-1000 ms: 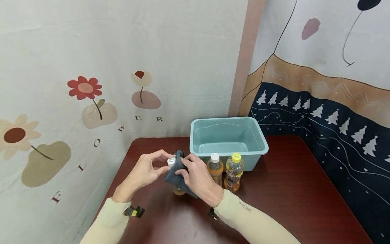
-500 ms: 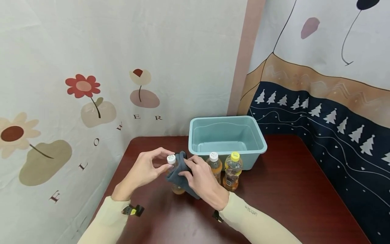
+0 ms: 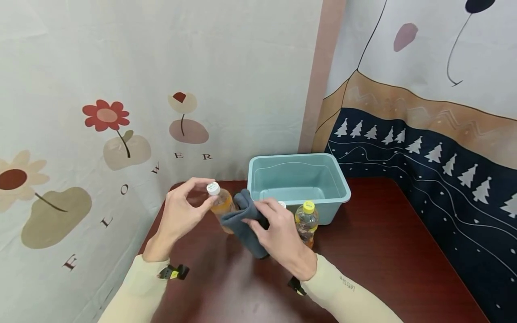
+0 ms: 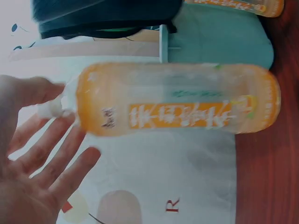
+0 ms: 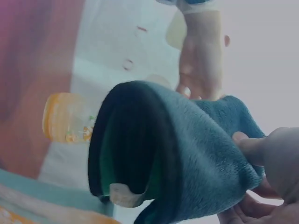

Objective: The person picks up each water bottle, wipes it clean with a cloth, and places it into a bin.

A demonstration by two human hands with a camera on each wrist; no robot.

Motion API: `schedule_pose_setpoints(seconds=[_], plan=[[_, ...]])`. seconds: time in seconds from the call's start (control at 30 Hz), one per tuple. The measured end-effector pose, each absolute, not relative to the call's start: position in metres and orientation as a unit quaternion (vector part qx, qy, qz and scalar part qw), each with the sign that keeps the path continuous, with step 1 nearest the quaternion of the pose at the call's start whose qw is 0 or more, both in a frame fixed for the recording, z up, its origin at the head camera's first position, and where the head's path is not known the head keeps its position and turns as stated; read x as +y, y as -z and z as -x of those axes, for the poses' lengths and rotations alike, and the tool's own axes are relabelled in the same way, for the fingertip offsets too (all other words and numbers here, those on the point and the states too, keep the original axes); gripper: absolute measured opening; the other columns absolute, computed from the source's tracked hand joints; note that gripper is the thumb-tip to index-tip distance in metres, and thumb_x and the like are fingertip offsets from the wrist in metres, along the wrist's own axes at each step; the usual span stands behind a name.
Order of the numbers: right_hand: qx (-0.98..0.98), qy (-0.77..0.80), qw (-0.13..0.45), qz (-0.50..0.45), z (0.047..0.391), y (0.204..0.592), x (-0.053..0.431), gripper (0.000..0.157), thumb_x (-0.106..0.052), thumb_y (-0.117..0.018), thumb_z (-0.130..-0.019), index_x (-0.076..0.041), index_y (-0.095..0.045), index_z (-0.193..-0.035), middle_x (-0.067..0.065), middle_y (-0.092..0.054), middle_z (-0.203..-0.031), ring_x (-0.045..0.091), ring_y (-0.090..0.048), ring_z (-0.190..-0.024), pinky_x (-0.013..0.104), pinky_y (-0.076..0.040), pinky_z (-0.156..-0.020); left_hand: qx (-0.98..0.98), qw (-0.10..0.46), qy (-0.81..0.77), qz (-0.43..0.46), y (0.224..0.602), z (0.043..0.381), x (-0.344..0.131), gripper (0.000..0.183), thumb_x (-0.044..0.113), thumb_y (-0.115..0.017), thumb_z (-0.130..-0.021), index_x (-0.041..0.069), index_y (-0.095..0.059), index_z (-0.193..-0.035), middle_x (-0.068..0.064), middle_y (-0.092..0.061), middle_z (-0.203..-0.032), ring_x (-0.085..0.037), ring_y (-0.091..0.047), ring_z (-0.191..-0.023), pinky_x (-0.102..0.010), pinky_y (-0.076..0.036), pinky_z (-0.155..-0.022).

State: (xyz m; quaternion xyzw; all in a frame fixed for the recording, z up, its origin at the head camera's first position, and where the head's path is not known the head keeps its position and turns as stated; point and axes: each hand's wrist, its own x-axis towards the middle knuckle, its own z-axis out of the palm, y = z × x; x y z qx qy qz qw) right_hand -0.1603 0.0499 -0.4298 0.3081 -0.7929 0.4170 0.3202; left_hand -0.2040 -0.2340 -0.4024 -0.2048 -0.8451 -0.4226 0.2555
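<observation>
My left hand [image 3: 179,211] pinches a bottle of orange-tinted drink [image 3: 223,204] at its white cap, thumb on one side and fingers on the other. The bottle tilts, its cap leaning left. In the left wrist view the orange label on the bottle [image 4: 177,100] faces the camera. My right hand [image 3: 278,231] grips a fuzzy grey-blue cloth [image 3: 247,226] beside the bottle, hiding part of its lower side. In the right wrist view the cloth [image 5: 210,158] curls over, with dark edging, a green inner side and a pale tag [image 5: 125,196].
A light blue plastic bin [image 3: 343,190] stands at the back of the dark red table [image 3: 383,251]. In front of it is a yellow-capped bottle [image 3: 307,220]. Another white-capped bottle [image 3: 282,204] is mostly hidden behind my right hand. A printed curtain [image 3: 242,89] hangs behind.
The bottle in my left hand has moved up and to the left, away from the cloth, and shows more of its side. My right hand has shifted slightly right with the cloth.
</observation>
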Motion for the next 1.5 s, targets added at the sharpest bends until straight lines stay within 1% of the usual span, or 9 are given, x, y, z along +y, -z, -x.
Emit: schedule_pose_setpoints(seconds=[0.1,0.2,0.43,0.6,0.8,0.97,1.1,1.3,1.5], plan=[[-0.778,-0.445,0.345,-0.281,0.164,0.417,0.056,0.033,-0.013,-0.097,-0.098,-0.005,-0.084,-0.126,0.009,-0.08,-0.116,0.022,-0.082,-0.104,0.04,-0.072,-0.09,-0.827,0.295,0.441,0.187,0.397,0.205,-0.229,0.046,0.006,-0.098,-0.094,0.02,-0.084,-0.136,-0.003,-0.088,-0.12,-0.003,-0.08,-0.107,-0.016,-0.066,-0.093],[-0.761,-0.472,0.366,-0.253,0.168,0.404,0.063,0.031,-0.015,-0.097,-0.098,-0.008,-0.084,-0.125,0.007,-0.082,-0.116,0.021,-0.082,-0.108,0.038,-0.071,-0.095,-0.811,0.332,0.449,0.175,0.394,0.207,-0.224,0.046,0.002,-0.098,-0.093,0.015,-0.083,-0.135,-0.006,-0.087,-0.122,0.003,-0.076,-0.107,-0.015,-0.066,-0.093],[-0.714,-0.52,0.421,-0.207,0.177,0.381,0.086,0.03,-0.012,-0.096,-0.099,-0.005,-0.084,-0.125,0.011,-0.083,-0.117,0.023,-0.082,-0.108,0.02,-0.064,-0.101,-0.767,0.416,0.453,0.181,0.385,0.218,-0.21,0.044,-0.009,-0.094,-0.091,-0.001,-0.082,-0.132,-0.018,-0.086,-0.124,0.004,-0.075,-0.106,-0.015,-0.067,-0.09],[-0.691,-0.526,0.458,-0.191,0.188,0.372,0.107,0.03,-0.008,-0.094,-0.1,0.001,-0.082,-0.126,0.018,-0.081,-0.119,0.022,-0.078,-0.11,0.018,-0.063,-0.101,-0.746,0.44,0.464,0.186,0.373,0.222,-0.197,0.043,-0.007,-0.093,-0.093,0.0,-0.081,-0.134,-0.016,-0.085,-0.125,0.001,-0.075,-0.116,-0.022,-0.069,-0.095],[-0.699,-0.503,0.486,-0.153,0.197,0.368,0.13,0.03,-0.009,-0.094,-0.1,0.001,-0.084,-0.127,0.02,-0.082,-0.121,0.027,-0.078,-0.111,0.013,-0.06,-0.105,-0.734,0.428,0.487,0.203,0.365,0.23,-0.18,0.043,0.0,-0.093,-0.097,0.007,-0.082,-0.137,-0.011,-0.085,-0.128,-0.005,-0.077,-0.121,-0.027,-0.07,-0.097],[-0.714,-0.475,0.496,-0.137,0.204,0.37,0.147,0.031,-0.01,-0.094,-0.101,0.0,-0.085,-0.128,0.021,-0.083,-0.121,0.033,-0.079,-0.11,0.012,-0.056,-0.106,-0.735,0.407,0.497,0.219,0.364,0.247,-0.162,0.041,0.004,-0.094,-0.098,0.008,-0.081,-0.137,-0.01,-0.085,-0.126,-0.014,-0.079,-0.117,-0.028,-0.071,-0.095],[-0.724,-0.455,0.501,-0.131,0.21,0.374,0.16,0.032,-0.012,-0.093,-0.102,0.0,-0.085,-0.129,0.021,-0.083,-0.123,0.036,-0.079,-0.114,0.011,-0.054,-0.109,-0.752,0.383,0.485,0.227,0.363,0.265,-0.15,0.039,0.009,-0.092,-0.101,0.009,-0.08,-0.138,-0.008,-0.084,-0.129,-0.022,-0.083,-0.117,-0.035,-0.072,-0.094],[-0.741,-0.433,0.5,-0.115,0.213,0.379,0.177,0.035,-0.011,-0.093,-0.101,0.001,-0.084,-0.132,0.024,-0.082,-0.124,0.04,-0.08,-0.115,0.008,-0.052,-0.111,-0.795,0.334,0.455,0.222,0.367,0.292,-0.136,0.035,0.01,-0.089,-0.104,0.007,-0.077,-0.137,-0.012,-0.081,-0.131,-0.029,-0.083,-0.119,-0.047,-0.073,-0.096],[-0.747,-0.432,0.494,-0.103,0.208,0.384,0.19,0.037,-0.011,-0.094,-0.1,-0.001,-0.085,-0.134,0.024,-0.082,-0.124,0.041,-0.08,-0.114,0.003,-0.049,-0.11,-0.84,0.279,0.412,0.217,0.376,0.316,-0.124,0.031,0.007,-0.086,-0.107,0.004,-0.076,-0.136,-0.017,-0.079,-0.132,-0.034,-0.082,-0.123,-0.047,-0.072,-0.103]])
